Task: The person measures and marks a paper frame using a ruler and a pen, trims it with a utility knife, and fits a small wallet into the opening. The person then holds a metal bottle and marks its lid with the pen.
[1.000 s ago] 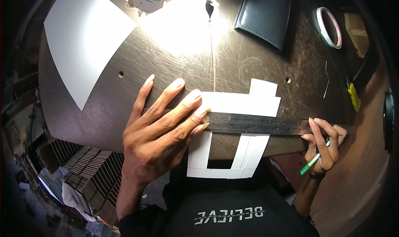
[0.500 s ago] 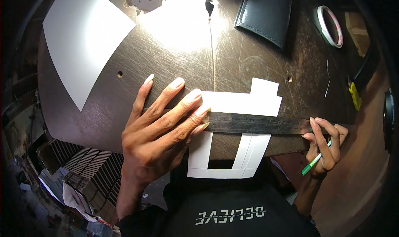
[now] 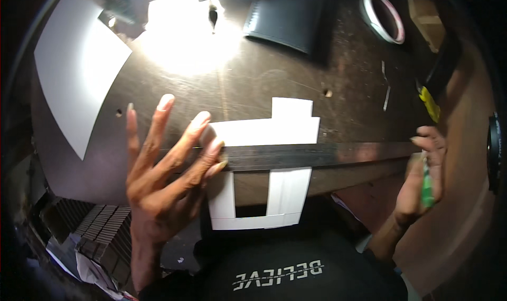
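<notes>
- The left hand (image 3: pixel 166 179) is spread wide, palm down, its fingers fanned out; the thumb and forefinger rest at the dark ruler (image 3: pixel 280 157), near the left end of the white paper cutout (image 3: pixel 288 131).
- The right hand (image 3: pixel 426 166) is curled narrow around a green-and-white pen (image 3: pixel 427 193), which is blurred and points downward.
- The right hand sits at the far right end of the ruler — whether its fingers touch the metal cannot be told.
- The ruler lies flat from side to side across the cutout, covering a band of it between the upper strip and the lower part.
- Above the ruler, the cutout shows a broad strip with a square tab rising near its right end; below, two legs and a bottom strip surround an opening.
- The cutout lies at the near edge of the dark, scratched table (image 3: pixel 253 84), its lower part reaching past that edge, before the person's black top (image 3: pixel 280 248).
- A larger white sheet (image 3: pixel 79 74) lies at the left, well apart from the cutout, beside a bright glare.
- Across the table, a black wallet-like case (image 3: pixel 285 21) lies left of a roll of tape (image 3: pixel 395 38).
- Farther right — a yellow-handled tool (image 3: pixel 430 104) and a tan block (image 3: pixel 426 24).
</notes>
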`<state>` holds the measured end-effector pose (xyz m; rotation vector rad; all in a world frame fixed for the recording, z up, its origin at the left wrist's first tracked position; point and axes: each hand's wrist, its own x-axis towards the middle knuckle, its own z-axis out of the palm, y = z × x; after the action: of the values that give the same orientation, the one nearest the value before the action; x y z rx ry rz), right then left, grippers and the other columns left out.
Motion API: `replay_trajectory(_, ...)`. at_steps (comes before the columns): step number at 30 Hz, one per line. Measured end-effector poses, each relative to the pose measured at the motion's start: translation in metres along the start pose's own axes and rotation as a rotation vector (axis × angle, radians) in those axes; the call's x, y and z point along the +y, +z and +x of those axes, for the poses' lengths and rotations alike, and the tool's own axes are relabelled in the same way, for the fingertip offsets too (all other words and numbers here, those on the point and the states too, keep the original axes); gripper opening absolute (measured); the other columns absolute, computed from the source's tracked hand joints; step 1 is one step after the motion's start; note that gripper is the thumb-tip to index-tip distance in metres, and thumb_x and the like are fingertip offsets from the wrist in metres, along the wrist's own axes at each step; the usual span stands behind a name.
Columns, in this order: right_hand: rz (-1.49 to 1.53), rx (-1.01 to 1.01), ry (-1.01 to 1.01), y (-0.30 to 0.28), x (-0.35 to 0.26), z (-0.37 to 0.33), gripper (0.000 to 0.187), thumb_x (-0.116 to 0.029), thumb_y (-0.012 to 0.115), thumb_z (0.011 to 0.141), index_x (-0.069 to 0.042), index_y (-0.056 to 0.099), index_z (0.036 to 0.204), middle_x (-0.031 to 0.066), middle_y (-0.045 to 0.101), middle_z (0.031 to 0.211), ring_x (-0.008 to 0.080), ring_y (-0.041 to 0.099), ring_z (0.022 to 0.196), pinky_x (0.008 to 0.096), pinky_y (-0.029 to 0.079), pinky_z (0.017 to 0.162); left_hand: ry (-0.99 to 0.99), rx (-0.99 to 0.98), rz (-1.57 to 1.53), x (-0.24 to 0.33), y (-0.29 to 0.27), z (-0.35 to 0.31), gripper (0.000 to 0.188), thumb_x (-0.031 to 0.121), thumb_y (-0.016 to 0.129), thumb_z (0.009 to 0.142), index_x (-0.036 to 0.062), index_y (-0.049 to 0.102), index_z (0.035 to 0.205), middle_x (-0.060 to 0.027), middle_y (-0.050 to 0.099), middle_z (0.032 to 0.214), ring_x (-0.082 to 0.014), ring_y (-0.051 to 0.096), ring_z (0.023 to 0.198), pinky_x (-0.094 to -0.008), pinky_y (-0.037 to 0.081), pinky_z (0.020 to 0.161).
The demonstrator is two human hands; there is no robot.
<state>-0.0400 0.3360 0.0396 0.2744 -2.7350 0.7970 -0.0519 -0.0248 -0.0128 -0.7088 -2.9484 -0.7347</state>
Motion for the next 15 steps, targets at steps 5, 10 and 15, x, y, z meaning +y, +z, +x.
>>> replay_trajectory(5,1.319,-0.26,0.295,0.005,-0.008,0.028,0.051,-0.051,0.029,0.106,-0.003,0.045,0.108,0.022,0.059,0.105,0.0273,0.067,0.093,0.0345,0.058,0.075,0.038,-0.016,0.031,-0.003,-0.001,0.002,0.021,0.023,0.077,0.086,0.0212,0.078,0.108,-0.0045,0.069,0.13,-0.0364,0.043,0.143,-0.0674,0.015,0.121)
replay_trajectory(10,1.116,-0.411,0.299,0.058,-0.046,0.038,0.021,-0.012,0.062,0.098,-0.004,0.043,0.104,0.0214,0.066,0.102,0.0224,0.071,0.094,0.0315,0.061,0.08,-0.003,-0.02,0.054,-0.003,0.001,-0.001,0.023,0.022,0.079,0.084,0.0226,0.078,0.107,-0.004,0.069,0.13,-0.0355,0.044,0.142,-0.0674,0.015,0.121)
replay_trajectory(15,0.944,-0.412,0.204,0.074,-0.038,0.04,0.027,0.016,0.067,0.085,0.0,0.053,0.102,0.0145,0.067,0.098,0.0153,0.067,0.092,0.0285,0.053,0.086,0.006,-0.029,0.036,-0.001,0.001,0.004,0.024,0.021,0.079,0.083,0.0225,0.078,0.107,-0.004,0.069,0.129,-0.0354,0.045,0.141,-0.0682,0.015,0.121)
